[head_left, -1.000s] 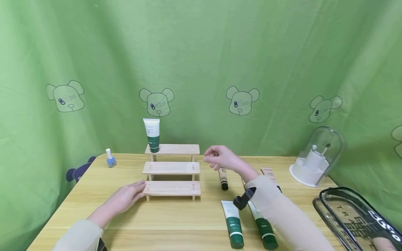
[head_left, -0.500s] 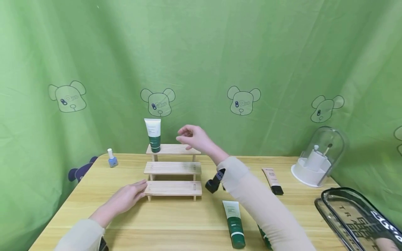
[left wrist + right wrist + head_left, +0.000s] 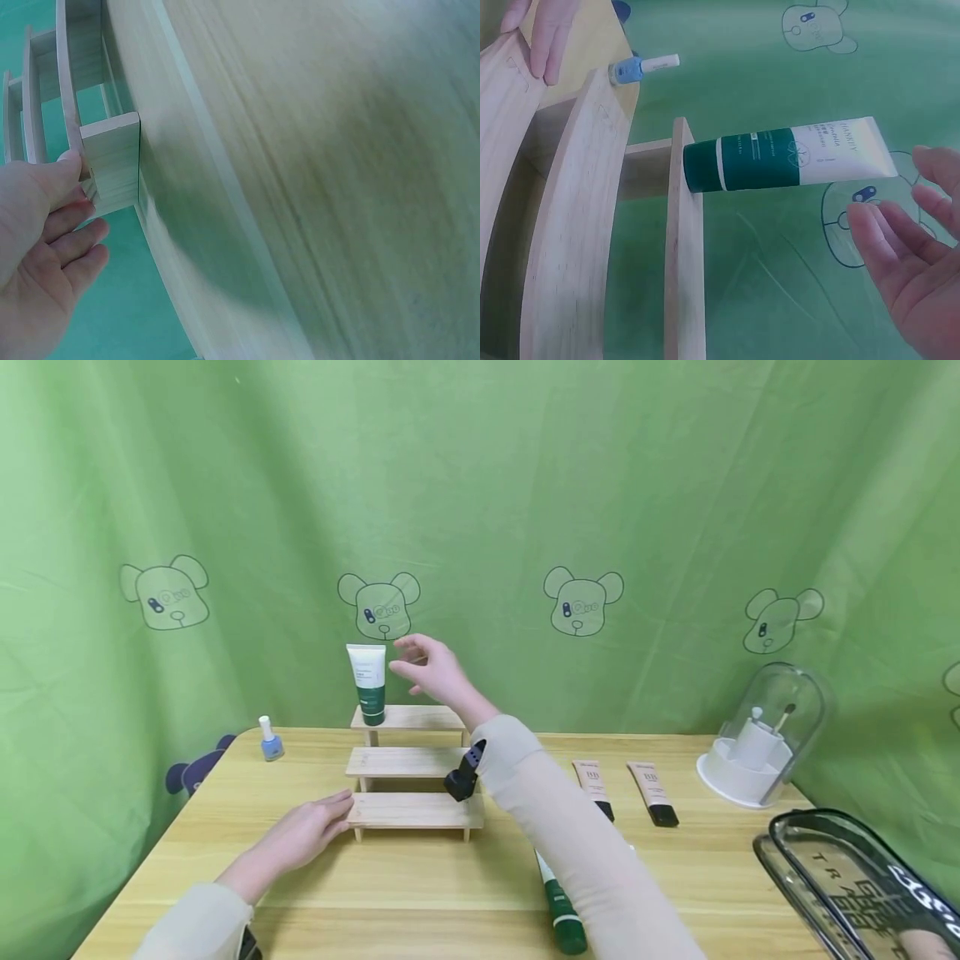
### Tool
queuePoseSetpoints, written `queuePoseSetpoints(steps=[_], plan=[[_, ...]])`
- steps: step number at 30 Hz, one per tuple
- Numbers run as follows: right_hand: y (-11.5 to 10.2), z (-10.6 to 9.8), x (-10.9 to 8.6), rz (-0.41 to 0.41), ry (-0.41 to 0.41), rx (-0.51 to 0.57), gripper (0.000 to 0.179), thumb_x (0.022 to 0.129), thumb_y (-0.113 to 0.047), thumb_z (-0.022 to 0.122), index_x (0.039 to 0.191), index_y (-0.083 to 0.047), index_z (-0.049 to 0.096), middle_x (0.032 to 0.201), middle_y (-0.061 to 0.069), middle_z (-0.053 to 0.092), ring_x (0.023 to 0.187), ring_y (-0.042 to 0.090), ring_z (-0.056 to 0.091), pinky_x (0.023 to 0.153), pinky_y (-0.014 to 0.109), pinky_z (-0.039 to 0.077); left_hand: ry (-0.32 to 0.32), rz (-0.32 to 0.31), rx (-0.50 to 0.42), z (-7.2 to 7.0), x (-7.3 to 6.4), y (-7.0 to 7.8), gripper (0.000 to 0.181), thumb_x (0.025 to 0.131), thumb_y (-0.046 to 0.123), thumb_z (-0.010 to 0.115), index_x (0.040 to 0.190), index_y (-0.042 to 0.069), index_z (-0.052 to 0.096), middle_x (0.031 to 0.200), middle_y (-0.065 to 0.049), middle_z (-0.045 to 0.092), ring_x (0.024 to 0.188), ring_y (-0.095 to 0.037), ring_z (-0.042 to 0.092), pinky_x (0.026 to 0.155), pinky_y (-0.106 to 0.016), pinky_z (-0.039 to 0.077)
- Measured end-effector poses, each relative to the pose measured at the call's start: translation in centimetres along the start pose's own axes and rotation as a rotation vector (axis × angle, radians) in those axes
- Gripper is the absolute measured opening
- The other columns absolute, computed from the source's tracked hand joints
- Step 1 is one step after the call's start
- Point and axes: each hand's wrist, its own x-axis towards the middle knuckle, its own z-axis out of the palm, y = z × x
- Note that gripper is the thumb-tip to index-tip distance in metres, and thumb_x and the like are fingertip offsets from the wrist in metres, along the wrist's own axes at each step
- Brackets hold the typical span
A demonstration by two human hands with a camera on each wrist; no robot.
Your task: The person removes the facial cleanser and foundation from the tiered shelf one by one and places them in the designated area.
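Observation:
A white and green squeeze tube (image 3: pixel 370 685) stands upright on its cap on the top tier of a three-tier wooden stand (image 3: pixel 416 811), toward the left end. My right hand (image 3: pixel 437 670) is raised just right of the tube's upper part, fingers loosely bent and holding nothing. In the right wrist view a gap shows between the fingertips and the tube's white crimped end. At the lowest tier's left end, my left hand (image 3: pixel 303 833) holds the board's edge. The left wrist view shows the thumb on the board (image 3: pixel 69 82) and the fingers bent below it.
Two pink BB tubes (image 3: pixel 652 793) lie right of the stand, behind a green-capped tube (image 3: pixel 564 917) partly covered by my right sleeve. Blue nail polish (image 3: pixel 271 743) stands at the left. A domed brush holder (image 3: pixel 742 764) and a clear black-edged pouch (image 3: pixel 855 877) are at the right.
My right hand has moved left and up, from right of the stand to beside the standing tube. Its sleeve now uncovers the BB tubes. The left hand stays at the lowest tier.

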Motion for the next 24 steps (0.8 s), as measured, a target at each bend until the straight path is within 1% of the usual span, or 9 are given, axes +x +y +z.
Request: queuePoseSetpoints(steps=[4,7,11,14,20,24], plan=[[0.1,0.6,0.5,0.000,0.003,-0.021,0.041,0.087,-0.016,0.066,0.126,-0.012,0.053,0.113,0.012,0.057,0.095,0.022,0.057,0.060,0.024,0.056,-0.003,0.004,0.001,0.0,0.0,-0.1,0.038,0.088,0.011,0.061,0.121,-0.006,0.055,0.127,-0.023,0.050,0.112,-0.038,0.051,0.095,-0.049,0.041],[0.0,0.9,0.6,0.002,-0.012,-0.035,0.044,0.087,-0.016,0.065,0.129,-0.014,0.051,0.119,0.015,0.054,0.097,0.023,0.057,0.060,0.024,0.056,-0.005,0.007,-0.001,0.1,0.0,-0.1,0.038,0.089,0.011,0.061,0.122,-0.006,0.054,0.127,-0.023,0.050,0.112,-0.038,0.051,0.095,-0.049,0.041],[-0.1,1.2,0.6,0.008,-0.021,-0.046,0.048,0.088,-0.014,0.064,0.133,-0.017,0.049,0.123,0.017,0.052,0.097,0.024,0.058,0.061,0.025,0.056,-0.006,0.007,-0.003,0.1,0.0,-0.2,0.038,0.089,0.011,0.060,0.122,-0.006,0.054,0.128,-0.023,0.050,0.112,-0.038,0.051,0.095,-0.049,0.041],[-0.2,1.3,0.6,0.016,-0.014,-0.051,0.049,0.088,-0.014,0.064,0.134,-0.020,0.048,0.124,0.016,0.051,0.099,0.024,0.057,0.062,0.025,0.055,-0.006,0.008,-0.005,0.0,0.0,-0.2,0.038,0.088,0.010,0.060,0.121,-0.007,0.054,0.127,-0.023,0.050,0.112,-0.039,0.051,0.095,-0.049,0.041],[-0.1,1.6,0.8,0.015,-0.004,-0.091,0.049,0.088,-0.013,0.063,0.134,-0.018,0.048,0.125,0.016,0.051,0.102,0.025,0.056,0.062,0.024,0.055,-0.007,0.012,-0.003,0.0,0.0,-0.1,0.038,0.088,0.010,0.060,0.121,-0.007,0.054,0.127,-0.023,0.050,0.111,-0.039,0.051,0.095,-0.050,0.041],[-0.1,1.8,0.8,0.016,0.031,-0.097,0.044,0.088,-0.012,0.063,0.130,-0.018,0.053,0.121,0.013,0.055,0.098,0.022,0.058,0.062,0.023,0.055,-0.010,0.013,-0.001,-0.1,0.0,-0.1,0.037,0.088,0.010,0.060,0.121,-0.007,0.054,0.127,-0.024,0.050,0.111,-0.039,0.051,0.094,-0.050,0.041]])
